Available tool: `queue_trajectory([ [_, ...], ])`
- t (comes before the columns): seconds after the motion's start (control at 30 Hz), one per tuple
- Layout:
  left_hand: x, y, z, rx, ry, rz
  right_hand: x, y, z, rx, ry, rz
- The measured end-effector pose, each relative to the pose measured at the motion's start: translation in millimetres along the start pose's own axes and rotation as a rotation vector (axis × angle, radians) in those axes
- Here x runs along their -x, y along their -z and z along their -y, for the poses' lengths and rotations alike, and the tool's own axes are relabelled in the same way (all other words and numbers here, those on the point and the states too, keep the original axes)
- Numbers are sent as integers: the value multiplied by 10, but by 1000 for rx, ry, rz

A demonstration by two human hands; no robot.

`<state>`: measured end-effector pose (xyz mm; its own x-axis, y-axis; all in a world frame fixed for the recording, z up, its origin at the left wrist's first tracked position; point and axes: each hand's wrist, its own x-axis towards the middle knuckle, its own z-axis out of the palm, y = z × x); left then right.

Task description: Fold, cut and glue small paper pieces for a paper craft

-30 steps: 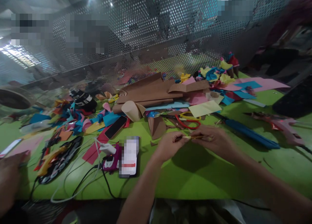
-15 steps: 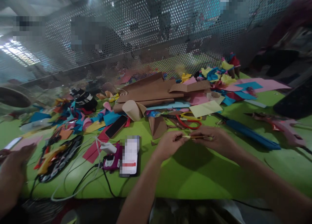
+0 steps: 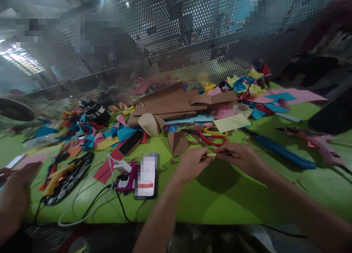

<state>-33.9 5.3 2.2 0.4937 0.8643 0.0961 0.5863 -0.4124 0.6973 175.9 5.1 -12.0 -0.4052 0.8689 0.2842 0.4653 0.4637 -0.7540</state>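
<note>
My left hand (image 3: 193,162) and my right hand (image 3: 234,153) meet above the green table, fingertips pinched. Between them runs a thin brown and pale-yellow paper strip (image 3: 211,155), its ends hidden by my fingers. Whether it is folded or rolled I cannot tell. Just beyond my hands lie red-handled scissors (image 3: 212,138) and a brown paper cone (image 3: 177,143). A phone with a lit screen (image 3: 147,176) lies to the left of my left hand.
Right of my hands are a long blue tool (image 3: 286,152) and a pink glue gun (image 3: 321,145). A purple power adapter (image 3: 128,178) with cables sits left. Brown paper sheets (image 3: 167,102) and coloured scraps cover the back. Another person's hand (image 3: 16,187) is at far left.
My fingers have shifted along the strip, and less of its brown part shows between them. Both hands stay in nearly the same place.
</note>
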Motion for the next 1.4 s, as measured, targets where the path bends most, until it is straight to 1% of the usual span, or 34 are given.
queue_trajectory([
  [0.1,7,20,-9,-86,-39,14,-2,-5,-26,-39,-4,6],
  [0.23,19,40,-39,-195,-75,63,1,-2,-40,-61,-35,13],
  [0.4,23,63,-96,-346,-59,140,8,-1,-35,-102,-128,60],
  [0.63,-5,19,-81,-502,-79,155,12,-40,-74,-185,-236,86],
  [0.87,-2,-25,-60,-558,-114,127,4,-27,-112,-282,-323,125],
  [1.17,7,-49,-56,-580,-145,110,-10,-12,-114,-374,-411,141],
  [1.4,4,-43,-66,-581,-121,126,-10,-11,-88,-397,-441,149],
])
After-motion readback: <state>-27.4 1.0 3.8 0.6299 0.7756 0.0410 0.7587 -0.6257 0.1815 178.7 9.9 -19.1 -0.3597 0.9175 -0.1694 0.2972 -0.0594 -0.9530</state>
